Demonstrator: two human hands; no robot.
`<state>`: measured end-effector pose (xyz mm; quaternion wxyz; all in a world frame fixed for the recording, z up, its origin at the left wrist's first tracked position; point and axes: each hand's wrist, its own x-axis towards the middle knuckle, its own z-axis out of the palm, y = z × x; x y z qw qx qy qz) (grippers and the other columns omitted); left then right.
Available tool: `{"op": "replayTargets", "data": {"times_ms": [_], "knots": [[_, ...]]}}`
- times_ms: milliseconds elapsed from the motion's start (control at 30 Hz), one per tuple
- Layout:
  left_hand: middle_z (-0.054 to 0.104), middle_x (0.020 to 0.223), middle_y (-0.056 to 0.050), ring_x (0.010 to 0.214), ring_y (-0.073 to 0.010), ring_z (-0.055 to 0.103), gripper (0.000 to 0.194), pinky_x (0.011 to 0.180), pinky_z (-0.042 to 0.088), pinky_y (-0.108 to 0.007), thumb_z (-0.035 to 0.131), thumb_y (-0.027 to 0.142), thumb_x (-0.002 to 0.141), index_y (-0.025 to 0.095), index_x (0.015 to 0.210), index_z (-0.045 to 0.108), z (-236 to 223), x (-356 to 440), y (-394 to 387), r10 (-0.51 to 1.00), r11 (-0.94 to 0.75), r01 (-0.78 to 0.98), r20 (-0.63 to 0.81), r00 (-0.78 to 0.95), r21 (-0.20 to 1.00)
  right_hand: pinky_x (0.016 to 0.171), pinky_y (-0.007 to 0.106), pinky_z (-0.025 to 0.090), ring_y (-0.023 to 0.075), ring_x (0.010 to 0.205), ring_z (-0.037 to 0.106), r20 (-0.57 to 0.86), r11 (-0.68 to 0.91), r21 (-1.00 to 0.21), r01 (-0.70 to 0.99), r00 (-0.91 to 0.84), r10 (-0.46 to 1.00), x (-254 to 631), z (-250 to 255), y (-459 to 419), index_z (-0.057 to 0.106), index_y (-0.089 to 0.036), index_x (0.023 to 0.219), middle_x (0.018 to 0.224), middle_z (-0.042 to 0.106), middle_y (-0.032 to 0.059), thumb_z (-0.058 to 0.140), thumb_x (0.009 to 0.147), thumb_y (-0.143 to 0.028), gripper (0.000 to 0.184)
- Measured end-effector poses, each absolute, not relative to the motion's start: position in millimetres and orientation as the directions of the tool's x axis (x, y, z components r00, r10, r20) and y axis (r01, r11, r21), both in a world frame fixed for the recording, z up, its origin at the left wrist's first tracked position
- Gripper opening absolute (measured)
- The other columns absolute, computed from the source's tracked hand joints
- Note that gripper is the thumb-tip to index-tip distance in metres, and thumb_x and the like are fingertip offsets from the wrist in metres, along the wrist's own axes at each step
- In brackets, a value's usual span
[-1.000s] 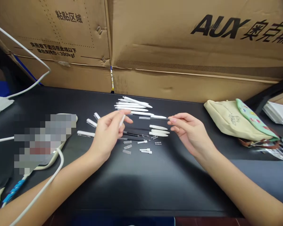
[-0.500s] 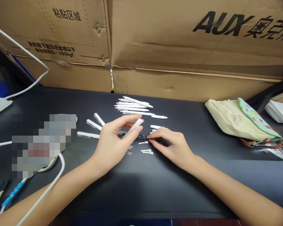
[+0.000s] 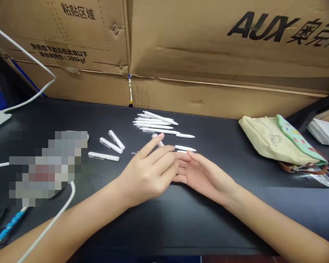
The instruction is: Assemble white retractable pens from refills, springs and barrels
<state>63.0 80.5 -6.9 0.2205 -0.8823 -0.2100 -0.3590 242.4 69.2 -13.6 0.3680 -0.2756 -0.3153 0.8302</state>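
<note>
- Head view, edges: the desk (image 3: 159, 228) runs from below the hands to its front edge; cardboard (image 3: 194, 44) walls off the back. A cable (image 3: 72, 188) crosses the left forearm.
- Head view, room: the right hand (image 3: 200, 174) is well apart from the pouch (image 3: 276, 140); the three barrels (image 3: 111, 145) lie left of the left hand (image 3: 153, 171), and the pens (image 3: 155, 123) beyond it.
- Head view, hands: the left is closed around a barrel (image 3: 160, 142), its end showing by the index finger. The right is cupped, its fingertips at the left's; whether it grips anything is hidden. White tips (image 3: 185, 148) lie just beyond.
- Head view, change: half a second ago the right hand was down at the refills; now both hands meet, and the three barrels show whole.
</note>
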Motion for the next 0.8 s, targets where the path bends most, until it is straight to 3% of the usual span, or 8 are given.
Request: {"op": "replayTargets", "data": {"times_ms": [267, 467, 533, 667, 800], "knots": [[0.067, 0.077, -0.001, 0.084, -0.0139, 0.065, 0.014, 0.103, 0.041, -0.041, 0.051, 0.008, 0.087, 0.015, 0.083, 0.063, -3, 61, 80, 0.225, -0.8, 0.555, 0.744, 0.629, -0.227, 0.067, 0.018, 0.052, 0.0093, 0.072, 0.062, -0.312, -0.497, -0.787, -0.365, -0.458, 0.832, 244, -15, 71, 0.071, -0.017, 0.091, 0.078, 0.067, 0.002, 0.066, 0.078, -0.018, 0.014], [0.069, 0.084, -0.002, 0.08, -0.0127, 0.063, 0.021, 0.103, 0.038, -0.04, 0.043, 0.006, 0.089, 0.015, 0.088, 0.062, 3, 48, 90, 0.306, -0.778, 0.598, 0.715, 0.628, -0.192, 0.077, 0.018, 0.053, 0.0086, 0.076, 0.066, -0.38, -0.498, -0.799, -0.336, -0.36, 0.852, 245, -18, 72, 0.072, -0.017, 0.086, 0.087, 0.071, 0.0032, 0.074, 0.071, -0.017, 0.016], [0.069, 0.086, -0.003, 0.078, -0.014, 0.063, 0.025, 0.101, 0.039, -0.041, 0.04, 0.003, 0.087, 0.016, 0.089, 0.062, 5, 39, 99, 0.381, -0.737, 0.65, 0.683, 0.623, -0.182, 0.076, 0.019, 0.054, 0.0089, 0.074, 0.066, -0.388, -0.5, -0.796, -0.341, -0.345, 0.854, 246, -17, 73, 0.072, -0.018, 0.083, 0.087, 0.072, 0.0034, 0.075, 0.069, -0.018, 0.014], [0.068, 0.079, -0.005, 0.075, -0.0203, 0.064, 0.028, 0.095, 0.042, -0.048, 0.038, 0.002, 0.078, 0.018, 0.081, 0.061, -1, 15, 120, 0.675, -0.567, 0.816, 0.504, 0.539, -0.113, 0.075, 0.019, 0.055, 0.0099, 0.076, 0.067, -0.384, -0.5, -0.794, -0.346, -0.353, 0.853, 250, -13, 74, 0.072, -0.018, 0.084, 0.088, 0.072, 0.0041, 0.074, 0.07, -0.019, 0.014], [0.066, 0.075, -0.006, 0.072, -0.0212, 0.064, 0.031, 0.095, 0.042, -0.051, 0.036, 0.0, 0.07, 0.018, 0.077, 0.059, -14, 1, 137, 0.795, -0.511, 0.858, 0.357, 0.491, -0.043, 0.078, 0.02, 0.055, 0.0113, 0.079, 0.069, -0.373, -0.49, -0.797, -0.354, -0.35, 0.859, 253, -13, 74, 0.072, -0.017, 0.085, 0.089, 0.073, 0.0049, 0.074, 0.07, -0.016, 0.016]]}}
